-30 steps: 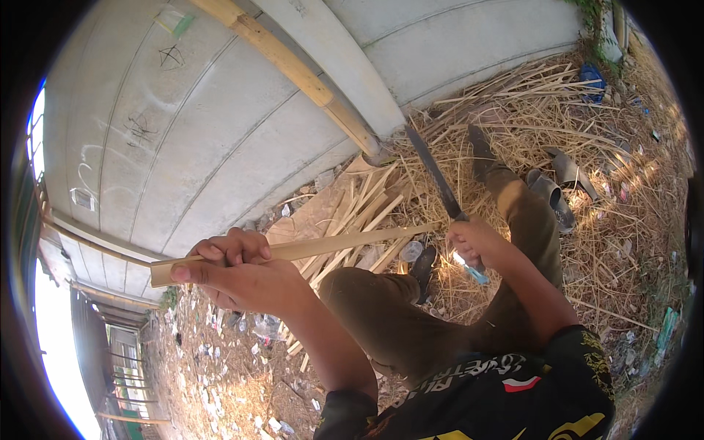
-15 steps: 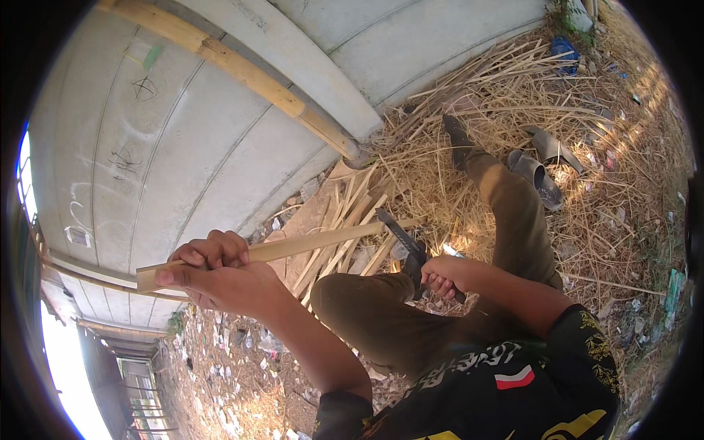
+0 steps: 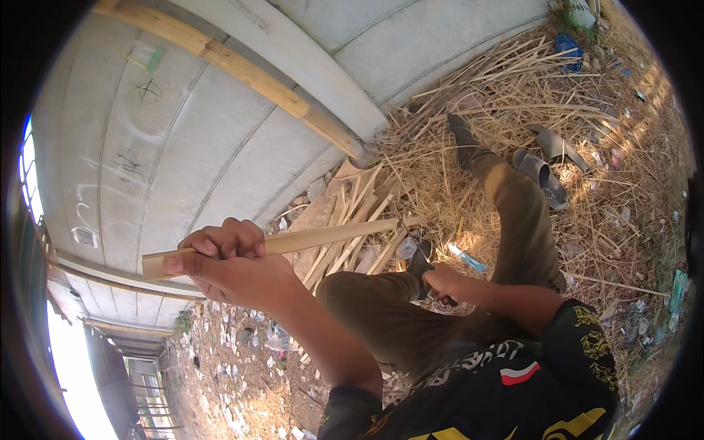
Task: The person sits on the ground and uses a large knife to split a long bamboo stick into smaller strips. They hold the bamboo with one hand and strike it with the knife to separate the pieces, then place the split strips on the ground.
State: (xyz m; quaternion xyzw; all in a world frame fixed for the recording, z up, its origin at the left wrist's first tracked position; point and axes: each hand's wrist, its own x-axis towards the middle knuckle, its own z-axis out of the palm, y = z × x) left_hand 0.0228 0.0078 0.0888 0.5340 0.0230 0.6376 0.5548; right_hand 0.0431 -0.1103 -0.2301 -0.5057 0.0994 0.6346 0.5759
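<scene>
Left hand (image 3: 227,264) wrapped tight round near end of long bamboo strip (image 3: 293,240). Light, stiff, splintery, so best held just there. Right hand (image 3: 438,282) closed on dark knife (image 3: 420,259) under the strip's far end. Beyond that grip: pile of split sticks (image 3: 352,220), straw, grey sandals (image 3: 541,172), leaning bamboo pole (image 3: 242,70).

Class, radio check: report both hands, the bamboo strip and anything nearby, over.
Left hand gripping bamboo strip, held level. Right hand low by the knee, gripping a dark knife. Pile of split strips beyond, straw all round.
</scene>
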